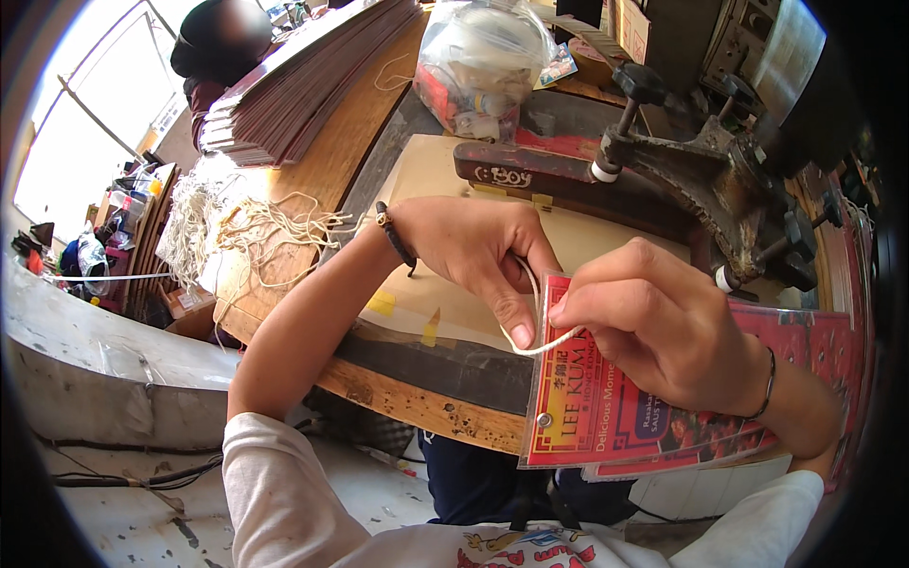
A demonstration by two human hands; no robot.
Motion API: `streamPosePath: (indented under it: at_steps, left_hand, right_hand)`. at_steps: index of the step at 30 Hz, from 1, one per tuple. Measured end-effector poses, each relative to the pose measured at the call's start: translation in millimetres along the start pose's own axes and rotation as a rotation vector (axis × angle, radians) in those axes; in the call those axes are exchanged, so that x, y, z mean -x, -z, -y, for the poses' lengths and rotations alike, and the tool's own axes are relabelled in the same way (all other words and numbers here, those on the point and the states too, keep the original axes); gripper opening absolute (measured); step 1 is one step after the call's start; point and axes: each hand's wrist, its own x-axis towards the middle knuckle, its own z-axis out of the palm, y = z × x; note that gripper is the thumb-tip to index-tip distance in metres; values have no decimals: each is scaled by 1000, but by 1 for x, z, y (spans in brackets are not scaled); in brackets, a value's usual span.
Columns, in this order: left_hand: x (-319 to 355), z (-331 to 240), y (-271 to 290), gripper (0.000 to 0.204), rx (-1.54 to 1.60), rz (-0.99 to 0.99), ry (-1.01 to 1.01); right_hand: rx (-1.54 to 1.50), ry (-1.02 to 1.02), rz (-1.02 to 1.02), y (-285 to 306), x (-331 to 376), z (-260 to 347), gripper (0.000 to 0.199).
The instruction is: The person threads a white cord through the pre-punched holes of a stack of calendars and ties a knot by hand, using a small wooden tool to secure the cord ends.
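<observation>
Thin white cord [559, 346] runs across the upper corner of a red and yellow printed card [568, 407] in a clear plastic cover. My left hand [473, 248] is closed on the cord, which loops between its thumb and fingers beside the card's left edge. In a pinch at the same corner, my right hand [668, 327] grips the cord where it lies over the card; some of its fingertips are hidden. A metal eyelet [543, 420] sits at the card's lower left corner. More red cards [795, 331] lie under my right wrist.
A tangle of white cords [275, 227] hangs over the table's left edge. Behind stand a stack of brown sheets [303, 90] and a stuffed plastic bag [478, 66]. A metal machine arm with black knobs [701, 170] and a dark bar [559, 185] is beyond my hands. Another person [213, 47] is at the far left.
</observation>
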Motion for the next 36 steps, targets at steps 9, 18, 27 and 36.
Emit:
streamPosePath:
  at_steps: [9,18,27,36]
  left_hand:
    - [0,1,1,26,100,11,-58]
    - [-4,9,-1,26,83,6,-110]
    - [-1,-1,-1,22,117,-34,-49]
    - [5,-8,-1,23,164,-24,10]
  right_hand:
    - [-9,23,-3,1,1,-1,35]
    - [40,42,43,4,2,0,37]
    - [102,20,27,3,2,4,35]
    - [205,40,0,-2,0,12,38]
